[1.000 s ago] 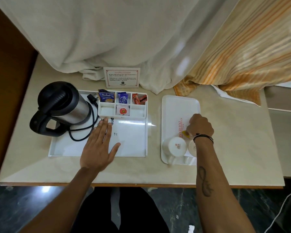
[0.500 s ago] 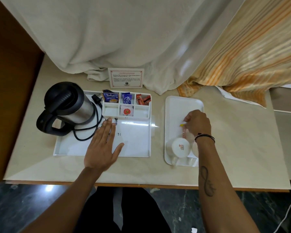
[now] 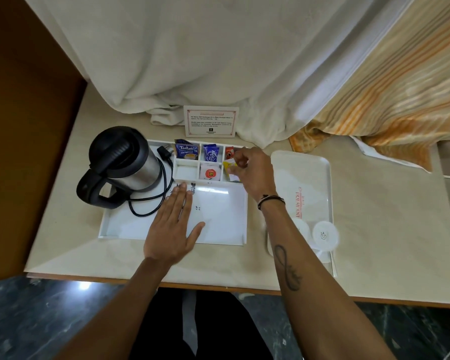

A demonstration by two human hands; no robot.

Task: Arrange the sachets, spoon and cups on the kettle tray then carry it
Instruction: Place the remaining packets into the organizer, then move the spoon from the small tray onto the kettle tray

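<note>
right hand (image 3: pixel 255 175): moved from the side tray (image 3: pixel 320 178) to the kettle tray (image 3: pixel 218 224), fingers pinching yellow sachet (image 3: pixel 229 166) over the right front compartment
left hand (image 3: pixel 173 229): flat, fingers spread on tray
remaining: cups (image 3: pixel 325 233)

Left hand (image 3: pixel 170 231) flat, fingers spread; right hand (image 3: pixel 252 172) seemingly pinched.

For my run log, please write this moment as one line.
left hand: flat on kettle tray | right hand: placing yellow sachet in right compartment | cups: on other tray
</note>
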